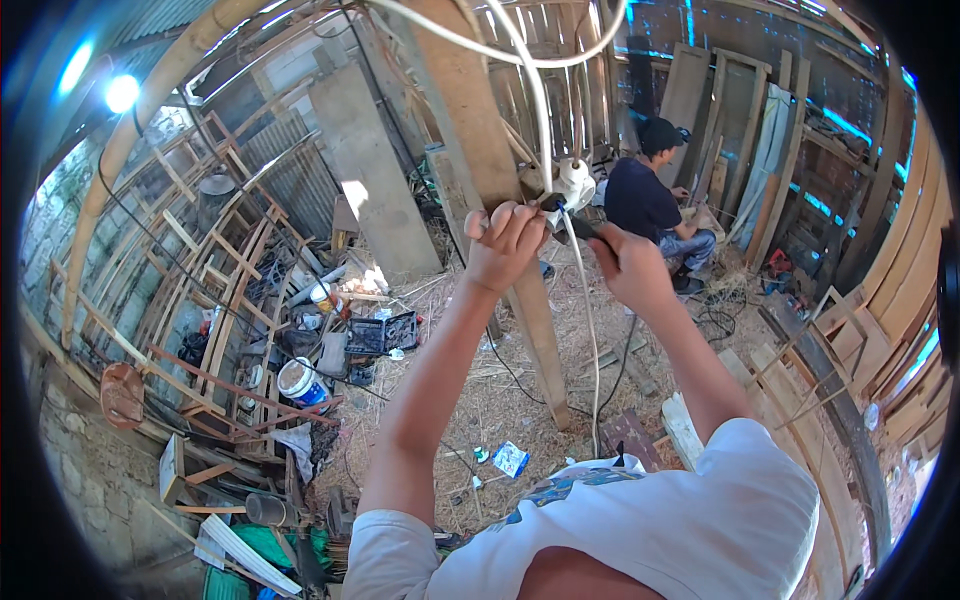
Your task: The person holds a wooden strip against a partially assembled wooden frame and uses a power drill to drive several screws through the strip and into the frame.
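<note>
My left hand (508, 248) is raised against the wooden post (540, 345), its fingers curled closed; whatever lies inside them is hidden. Close by on the right is a white electrical socket fitting (573, 184) with white wires at it. My right hand (636, 272) grips a dark, narrow, handle-like thing (584, 229) that points up and left toward the fitting. Its exact kind is too small to tell. A white cable (583, 290) hangs down between my hands, and a black cord (622, 365) runs down below the right one.
A person (645, 205) in a dark shirt and cap sits beyond my right hand. Wooden frames (235, 270) crowd the left side, near a white bucket (303, 382) and a black crate (383, 334). Boards (905, 250) lean at the right. Straw-like litter covers the floor (450, 410).
</note>
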